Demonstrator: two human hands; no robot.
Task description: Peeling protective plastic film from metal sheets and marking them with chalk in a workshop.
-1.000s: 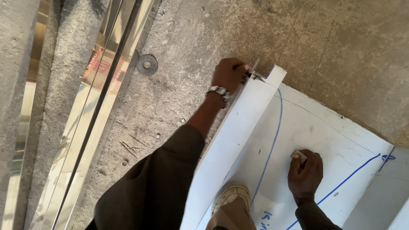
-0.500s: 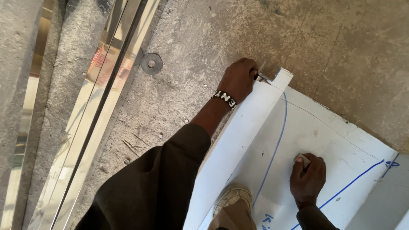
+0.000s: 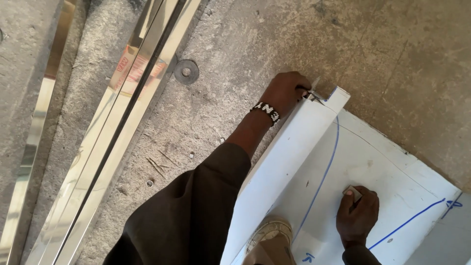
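A white sheet (image 3: 373, 162) with blue curved pen lines lies on the concrete floor. A long strip of it (image 3: 289, 152) along the left edge is lifted and curls up. My left hand (image 3: 285, 92), with a beaded wristband, is closed on a small metal cutting tool (image 3: 312, 93) at the far end of that strip. My right hand (image 3: 358, 213) presses on the sheet beside a blue line, with a small pale block (image 3: 352, 192) under its fingertips. My shoe (image 3: 267, 238) stands on the sheet near the bottom edge.
Long shiny metal strips (image 3: 122, 113) lie on the concrete at the left, beside a raised concrete ledge (image 3: 24, 59). A round metal washer (image 3: 186, 71) lies near them. Small screws and scraps are scattered on the floor (image 3: 162, 162).
Both hands keep their places on the sheet. The view has drifted a little, and the left hand sits slightly further along the strip's far end.
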